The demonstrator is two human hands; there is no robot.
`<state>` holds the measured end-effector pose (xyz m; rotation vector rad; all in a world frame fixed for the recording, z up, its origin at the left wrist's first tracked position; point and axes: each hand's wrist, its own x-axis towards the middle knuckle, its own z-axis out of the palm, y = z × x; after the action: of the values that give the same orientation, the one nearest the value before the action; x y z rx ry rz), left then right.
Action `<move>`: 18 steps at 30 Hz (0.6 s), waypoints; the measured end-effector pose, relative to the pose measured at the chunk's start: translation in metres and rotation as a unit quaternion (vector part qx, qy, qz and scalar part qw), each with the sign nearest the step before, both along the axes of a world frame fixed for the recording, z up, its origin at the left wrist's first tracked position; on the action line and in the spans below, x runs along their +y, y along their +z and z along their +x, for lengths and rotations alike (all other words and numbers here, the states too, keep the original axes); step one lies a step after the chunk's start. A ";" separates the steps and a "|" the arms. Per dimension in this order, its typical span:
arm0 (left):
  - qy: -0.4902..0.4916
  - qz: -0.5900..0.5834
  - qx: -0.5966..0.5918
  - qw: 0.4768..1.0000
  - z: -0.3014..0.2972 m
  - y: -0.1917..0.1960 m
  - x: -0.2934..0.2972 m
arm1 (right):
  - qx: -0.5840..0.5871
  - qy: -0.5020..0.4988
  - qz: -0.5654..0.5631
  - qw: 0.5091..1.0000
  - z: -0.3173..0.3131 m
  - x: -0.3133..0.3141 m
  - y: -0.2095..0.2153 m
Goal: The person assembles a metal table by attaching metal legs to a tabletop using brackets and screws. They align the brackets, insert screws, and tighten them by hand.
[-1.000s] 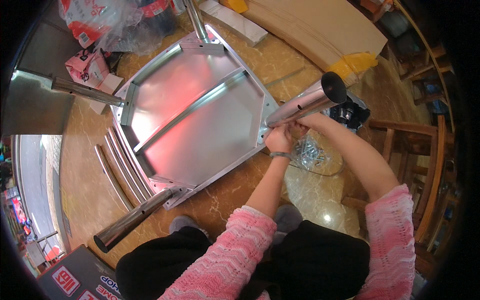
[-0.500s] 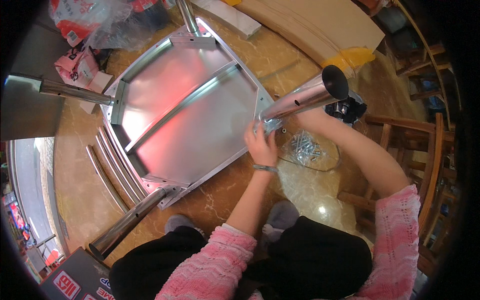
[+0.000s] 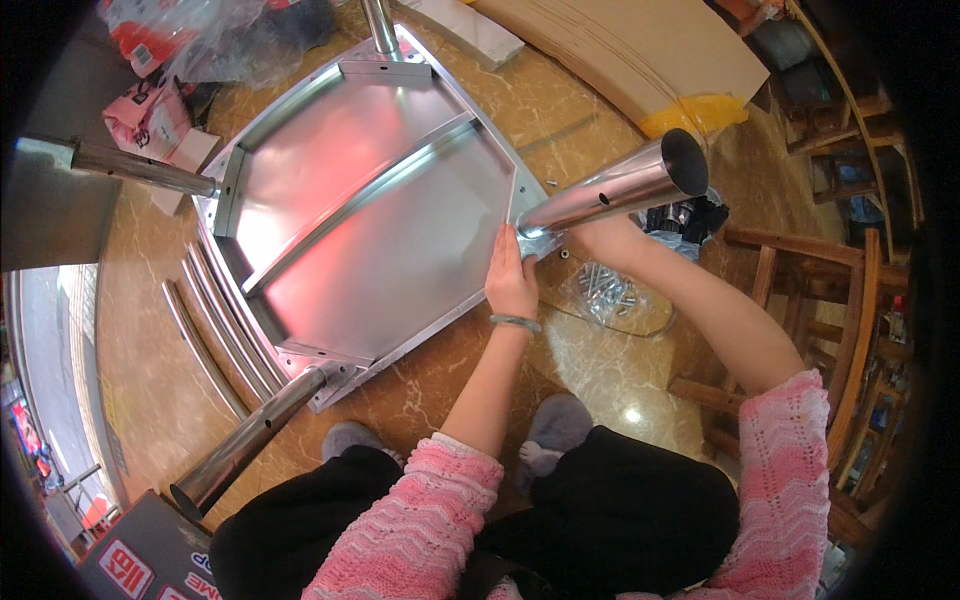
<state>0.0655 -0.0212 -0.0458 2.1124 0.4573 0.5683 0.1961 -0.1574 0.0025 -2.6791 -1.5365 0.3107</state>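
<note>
A silvery metal tabletop (image 3: 400,245) lies upside down on the floor, with a round tube leg standing out at each corner. My left hand (image 3: 511,285) rests at its right corner, fingers stretched out together along the edge beside the base of the right leg (image 3: 622,186). The thumb is apart from them. My right hand (image 3: 604,241) is behind and under that same leg, its fingers hidden by the tube. Close to the right hand, a clear bag of bolts (image 3: 606,292) lies on the floor, with a small nut (image 3: 564,254) beside it.
Several curved metal tubes (image 3: 215,340) lie left of the tabletop. Flattened cardboard (image 3: 620,60) is at the far right, above a black bundle (image 3: 690,220). A wooden chair (image 3: 800,300) stands on the right. Plastic bags (image 3: 230,45) lie far left; a dark box (image 3: 140,550) is near left.
My left hand's fingers, bent and spread at the leg's base before, are now straight along the tabletop's edge. The right leg's open end appears slightly farther right. The right hand stays behind the leg.
</note>
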 end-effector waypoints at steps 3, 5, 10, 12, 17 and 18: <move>-0.015 -0.004 0.010 1.000 -0.002 0.002 0.000 | -0.012 0.032 0.013 0.999 0.000 -0.002 -0.004; -0.022 -0.008 0.024 0.999 -0.003 0.002 0.000 | -0.007 0.016 0.010 1.000 -0.001 0.000 -0.008; -0.020 -0.013 0.035 0.999 -0.002 -0.001 -0.002 | 0.261 -0.280 -0.041 0.923 0.004 0.017 -0.013; -0.023 -0.014 0.034 0.999 -0.002 -0.003 -0.002 | 0.496 -0.447 -0.011 0.745 0.008 0.021 -0.009; -0.041 0.013 0.021 0.999 -0.002 -0.004 0.004 | 0.673 -0.566 0.167 0.446 0.013 0.001 -0.012; -0.053 0.020 0.027 0.998 -0.003 -0.003 0.006 | 0.597 -0.602 0.173 0.502 0.011 -0.009 -0.016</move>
<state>0.0628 -0.0150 -0.0493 2.1808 0.3638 0.4632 0.2067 -0.1665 -0.0138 -1.6046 0.6366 1.1259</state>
